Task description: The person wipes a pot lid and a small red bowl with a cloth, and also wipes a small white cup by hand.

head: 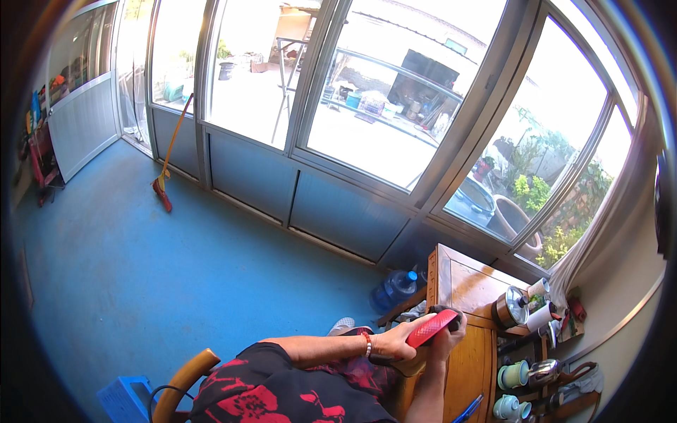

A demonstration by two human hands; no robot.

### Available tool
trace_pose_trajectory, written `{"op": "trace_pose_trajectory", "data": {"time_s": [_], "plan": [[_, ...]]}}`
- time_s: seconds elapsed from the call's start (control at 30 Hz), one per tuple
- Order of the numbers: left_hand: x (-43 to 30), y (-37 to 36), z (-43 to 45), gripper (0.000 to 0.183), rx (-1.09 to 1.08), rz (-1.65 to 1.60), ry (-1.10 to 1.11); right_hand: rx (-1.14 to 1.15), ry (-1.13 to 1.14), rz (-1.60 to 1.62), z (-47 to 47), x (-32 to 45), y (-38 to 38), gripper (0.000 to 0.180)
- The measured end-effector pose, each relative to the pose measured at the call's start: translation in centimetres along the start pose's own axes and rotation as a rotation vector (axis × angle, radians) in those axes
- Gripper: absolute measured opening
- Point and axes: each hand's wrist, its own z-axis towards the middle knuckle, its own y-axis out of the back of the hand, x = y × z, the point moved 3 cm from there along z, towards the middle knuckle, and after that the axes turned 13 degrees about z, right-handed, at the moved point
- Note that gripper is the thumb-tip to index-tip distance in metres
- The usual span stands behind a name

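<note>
My left hand (pixel 394 341), with a beaded bracelet on its wrist, grips a red curved object with a textured surface (pixel 432 328). What exactly it is I cannot tell. Around its far side, my right hand (pixel 448 341) has its fingers raised against a dark, soft-looking piece, perhaps cloth (pixel 454 320). Both hands are together above the near edge of a wooden table (pixel 468 359). A blue pen (pixel 468 408) lies on the tabletop close to my right forearm.
Along the table's far side stand a lidded pot (pixel 512 307), a pale green cup (pixel 513 374) and a metal vessel (pixel 545 371). A blue water jug (pixel 394 290) is on the floor beside the table. A broom (pixel 168 153) leans by the windows; a wooden chair arm (pixel 185 378) curves behind me.
</note>
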Motion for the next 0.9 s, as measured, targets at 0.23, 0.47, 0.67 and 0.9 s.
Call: {"op": "trace_pose_trajectory", "data": {"time_s": [0.23, 0.47, 0.67, 0.9], "plan": [[-1.0, 0.9, -0.7, 0.09, -0.018, -0.09, -0.173, -0.166, -0.252, 0.144, -2.7, -1.5, 0.2, 0.024], [1.0, 3.0, -1.4, 0.083, -0.127, -0.932, 0.014, -0.457, -0.397, 0.211, -2.5, -1.6, 3.5, 0.021], [0.6, 5.8, -1.2, 0.081, -0.214, -0.763, 0.07, -0.438, -0.025, 0.018, -1.5, 4.5, -0.6, 0.034], [1.3, 0.5, -0.1, 0.081, -0.187, -0.682, 0.085, 0.09, -0.141, -0.144, -1.4, 1.0, -4.9, 0.05]]}}
